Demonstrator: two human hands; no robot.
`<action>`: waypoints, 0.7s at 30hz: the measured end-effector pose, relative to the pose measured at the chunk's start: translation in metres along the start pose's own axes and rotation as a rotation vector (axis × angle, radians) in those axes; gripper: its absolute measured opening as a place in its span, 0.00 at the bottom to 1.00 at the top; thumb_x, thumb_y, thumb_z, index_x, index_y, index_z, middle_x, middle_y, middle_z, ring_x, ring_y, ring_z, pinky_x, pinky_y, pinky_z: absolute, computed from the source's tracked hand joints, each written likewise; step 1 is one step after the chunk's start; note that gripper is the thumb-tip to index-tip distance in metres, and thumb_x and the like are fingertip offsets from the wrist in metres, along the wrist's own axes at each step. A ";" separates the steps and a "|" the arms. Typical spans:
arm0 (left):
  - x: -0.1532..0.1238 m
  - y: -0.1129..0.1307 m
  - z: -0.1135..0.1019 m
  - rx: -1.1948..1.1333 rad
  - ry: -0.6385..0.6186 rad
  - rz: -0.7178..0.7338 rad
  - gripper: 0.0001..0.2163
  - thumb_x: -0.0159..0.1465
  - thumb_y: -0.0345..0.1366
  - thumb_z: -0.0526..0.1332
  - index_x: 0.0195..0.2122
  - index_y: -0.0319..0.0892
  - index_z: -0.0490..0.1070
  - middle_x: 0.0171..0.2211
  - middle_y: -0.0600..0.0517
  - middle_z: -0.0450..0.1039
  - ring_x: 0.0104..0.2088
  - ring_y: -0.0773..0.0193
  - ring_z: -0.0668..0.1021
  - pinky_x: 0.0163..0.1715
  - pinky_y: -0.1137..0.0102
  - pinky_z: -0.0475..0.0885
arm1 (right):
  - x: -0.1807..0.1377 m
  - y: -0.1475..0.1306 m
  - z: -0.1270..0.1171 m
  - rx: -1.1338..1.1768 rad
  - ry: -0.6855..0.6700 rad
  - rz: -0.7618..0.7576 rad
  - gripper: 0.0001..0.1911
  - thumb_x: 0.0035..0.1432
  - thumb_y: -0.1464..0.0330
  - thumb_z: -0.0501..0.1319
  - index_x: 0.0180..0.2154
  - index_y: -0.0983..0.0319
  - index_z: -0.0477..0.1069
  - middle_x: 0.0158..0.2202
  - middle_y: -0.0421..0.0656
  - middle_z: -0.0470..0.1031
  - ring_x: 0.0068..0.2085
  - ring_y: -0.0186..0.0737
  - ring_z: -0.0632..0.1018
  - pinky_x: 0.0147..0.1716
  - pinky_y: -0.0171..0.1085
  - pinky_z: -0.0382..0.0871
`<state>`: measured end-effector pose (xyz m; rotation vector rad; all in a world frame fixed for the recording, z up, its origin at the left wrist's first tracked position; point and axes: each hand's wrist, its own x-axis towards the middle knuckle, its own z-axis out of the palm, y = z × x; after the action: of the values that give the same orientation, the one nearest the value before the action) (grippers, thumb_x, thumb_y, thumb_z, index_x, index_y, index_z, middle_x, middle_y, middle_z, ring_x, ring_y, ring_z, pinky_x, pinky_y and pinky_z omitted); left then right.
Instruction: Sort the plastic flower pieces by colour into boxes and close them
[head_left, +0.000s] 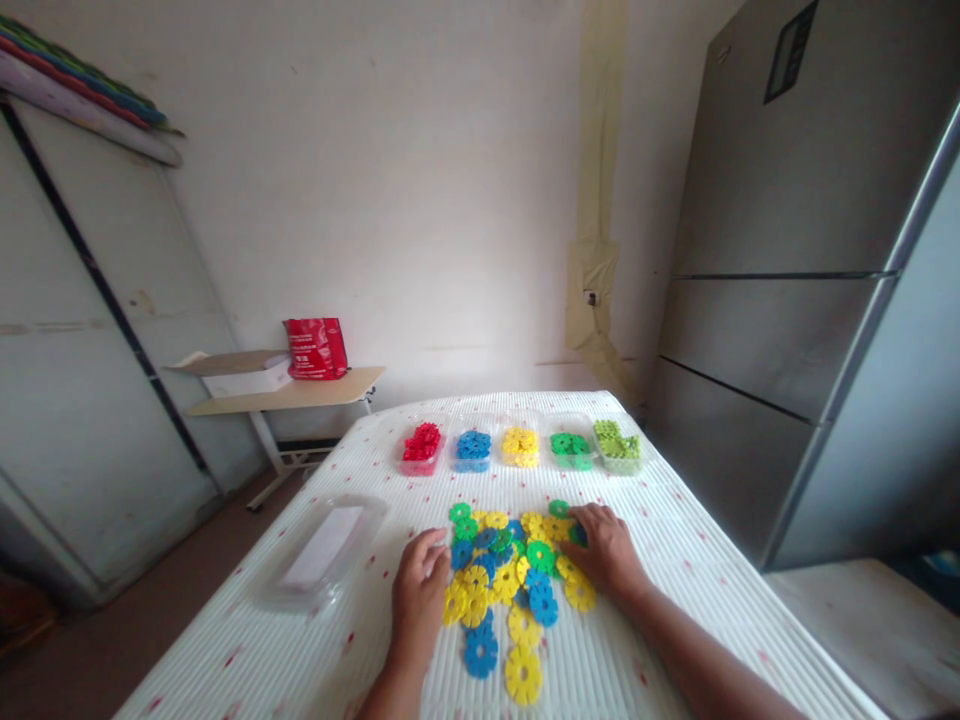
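Note:
A loose heap of flat plastic snowflake discs (506,575) in yellow, blue and green lies on the white ribbed tablecloth (675,560). My left hand (418,595) rests at the heap's left edge, fingers curled against the discs. At the heap's right edge my right hand (606,550) lies palm down, its fingers bent over the discs there. Whether either hand holds a disc is hidden. Beyond the heap stands a row of small clear tubs: red discs (421,446), blue discs (473,449), yellow discs (520,446), dark green discs (571,448), light green discs (616,444).
A clear plastic lid (326,550) lies on the table at my left. A large grey refrigerator (810,270) stands close on the right. A small side table (292,395) with a red bag (316,348) and a white box stands by the far wall.

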<state>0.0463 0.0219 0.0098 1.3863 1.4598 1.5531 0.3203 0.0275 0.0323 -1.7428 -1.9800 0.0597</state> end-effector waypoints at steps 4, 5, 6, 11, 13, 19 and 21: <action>0.001 -0.001 0.000 0.005 -0.007 -0.002 0.15 0.53 0.40 0.57 0.40 0.38 0.68 0.40 0.44 0.72 0.40 0.59 0.76 0.44 0.64 0.70 | 0.000 0.001 -0.002 0.022 -0.012 0.005 0.17 0.48 0.64 0.58 0.42 0.59 0.69 0.41 0.45 0.72 0.43 0.45 0.70 0.42 0.41 0.60; 0.001 -0.001 0.000 0.007 -0.007 -0.001 0.15 0.53 0.40 0.57 0.39 0.38 0.68 0.40 0.44 0.72 0.40 0.60 0.76 0.44 0.64 0.70 | 0.001 0.002 -0.002 0.041 -0.008 0.009 0.17 0.48 0.65 0.58 0.42 0.59 0.69 0.40 0.45 0.72 0.43 0.44 0.70 0.42 0.41 0.61; 0.001 0.000 0.000 0.008 -0.006 0.002 0.15 0.53 0.40 0.57 0.39 0.38 0.69 0.40 0.45 0.72 0.40 0.60 0.76 0.44 0.64 0.70 | 0.001 0.002 -0.003 0.066 -0.002 0.009 0.17 0.48 0.65 0.58 0.42 0.59 0.69 0.40 0.45 0.72 0.43 0.44 0.70 0.42 0.41 0.61; 0.001 -0.001 0.001 0.004 0.006 0.025 0.14 0.53 0.39 0.57 0.39 0.38 0.69 0.39 0.45 0.72 0.39 0.61 0.76 0.43 0.65 0.71 | 0.007 0.000 -0.006 0.192 0.033 -0.076 0.17 0.48 0.68 0.57 0.42 0.60 0.68 0.42 0.45 0.70 0.44 0.42 0.69 0.42 0.39 0.62; 0.001 -0.001 0.001 0.002 0.011 0.039 0.13 0.52 0.38 0.57 0.38 0.38 0.70 0.39 0.45 0.73 0.38 0.61 0.76 0.42 0.65 0.72 | 0.009 -0.002 -0.005 0.171 0.005 -0.101 0.17 0.47 0.68 0.58 0.43 0.59 0.69 0.42 0.45 0.70 0.44 0.42 0.69 0.42 0.40 0.62; 0.001 0.002 0.001 0.020 0.023 0.056 0.13 0.52 0.38 0.58 0.36 0.39 0.70 0.38 0.45 0.73 0.36 0.61 0.77 0.41 0.64 0.72 | 0.017 -0.005 -0.004 0.004 -0.136 -0.099 0.21 0.46 0.65 0.60 0.46 0.58 0.67 0.42 0.45 0.70 0.45 0.44 0.69 0.42 0.40 0.59; 0.000 0.003 0.001 0.026 0.027 0.060 0.12 0.51 0.38 0.58 0.36 0.39 0.70 0.38 0.45 0.73 0.36 0.61 0.77 0.40 0.64 0.72 | 0.021 -0.007 -0.005 -0.036 -0.187 -0.095 0.20 0.46 0.65 0.60 0.44 0.57 0.68 0.41 0.45 0.70 0.45 0.45 0.69 0.41 0.41 0.58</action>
<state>0.0481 0.0222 0.0121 1.4414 1.4715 1.6011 0.3150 0.0446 0.0466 -1.7176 -2.2075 0.1608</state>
